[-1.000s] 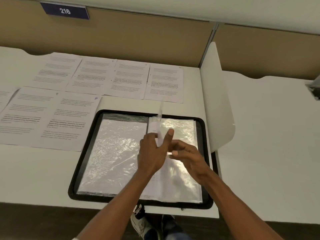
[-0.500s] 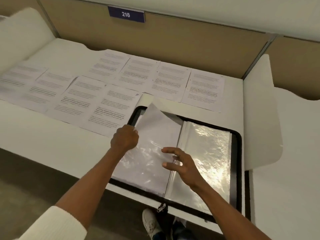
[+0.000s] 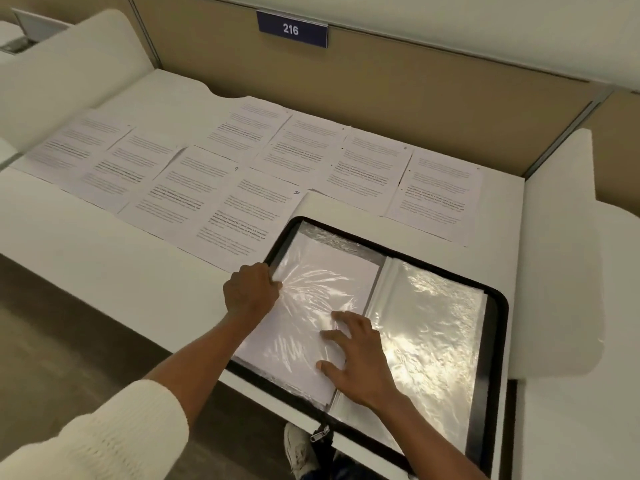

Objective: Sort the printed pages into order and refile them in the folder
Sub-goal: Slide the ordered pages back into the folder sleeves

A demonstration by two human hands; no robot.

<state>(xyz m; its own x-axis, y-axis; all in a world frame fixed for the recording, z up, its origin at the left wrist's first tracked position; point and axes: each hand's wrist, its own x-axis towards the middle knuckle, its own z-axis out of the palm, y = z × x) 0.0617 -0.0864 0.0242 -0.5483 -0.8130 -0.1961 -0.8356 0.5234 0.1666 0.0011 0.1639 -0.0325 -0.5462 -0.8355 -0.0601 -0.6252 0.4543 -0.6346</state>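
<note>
A black-edged zip folder (image 3: 495, 327) lies open at the desk's front edge, full of clear plastic sleeves. On its left half a sleeve (image 3: 318, 299) with a white sheet inside lies flat. My left hand (image 3: 251, 292) grips that sleeve's left edge with curled fingers. My right hand (image 3: 356, 355) rests spread and flat on the same sleeve, near the spine. The right half shows a shiny sleeve (image 3: 429, 334). Several printed pages (image 3: 249, 216) lie in two rows behind and left of the folder; one is marked 9 (image 3: 194, 188), another 10.
White rounded dividers stand at the right (image 3: 568, 258) and far left (image 3: 65, 67) of the desk. A beige back panel carries a blue sign reading 216 (image 3: 291, 29). The folder's zip pull (image 3: 320, 436) hangs over the desk's front edge, above a shoe on the floor.
The sleeve that stood upright at the spine has been turned over to the left and laid flat. My left hand went left with its edge; my right hand has come down onto it. The view swung left.
</note>
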